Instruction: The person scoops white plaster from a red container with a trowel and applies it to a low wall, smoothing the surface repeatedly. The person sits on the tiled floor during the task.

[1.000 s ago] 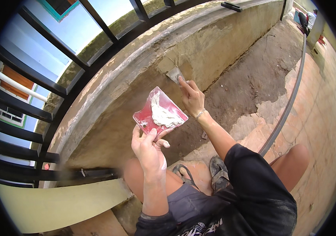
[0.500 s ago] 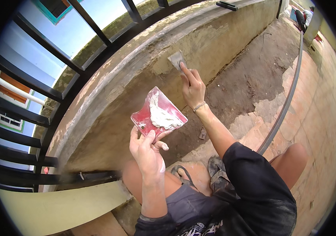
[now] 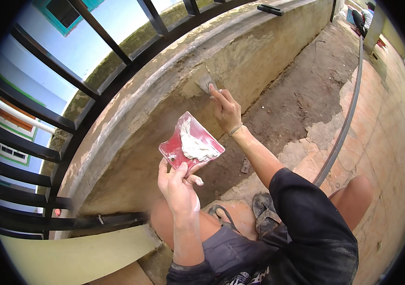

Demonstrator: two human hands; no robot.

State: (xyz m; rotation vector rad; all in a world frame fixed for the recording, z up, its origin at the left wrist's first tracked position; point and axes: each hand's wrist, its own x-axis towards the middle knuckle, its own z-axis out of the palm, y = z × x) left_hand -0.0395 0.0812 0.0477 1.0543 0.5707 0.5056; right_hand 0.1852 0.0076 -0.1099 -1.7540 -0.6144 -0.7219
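Note:
My left hand (image 3: pixel 176 187) is closed on the lower edge of a red plastic putty holder (image 3: pixel 173 148), with the thumb on its face and the other fingers mostly behind. A thick heap of white putty (image 3: pixel 195 145) lies on it. Farther off, my right hand (image 3: pixel 227 111) grips a putty knife (image 3: pixel 204 81), its fingers wrapped round the handle. The grey blade rests against the low plastered wall (image 3: pixel 259 61), on a patch that looks freshly smeared. White smears mark my left fingers and wrist.
A black metal fence (image 3: pixel 84 116) stands along the left. Bare soil (image 3: pixel 288 102) runs beside the wall, bordered by a dark strip (image 3: pixel 342 142) and tiled paving (image 3: pixel 378 152). A small black object (image 3: pixel 270 9) lies on the wall top. Another person (image 3: pixel 366 19) is far right.
My right hand and the putty knife have shifted slightly down and left along the wall. The putty holder stays in my left hand at almost the same place.

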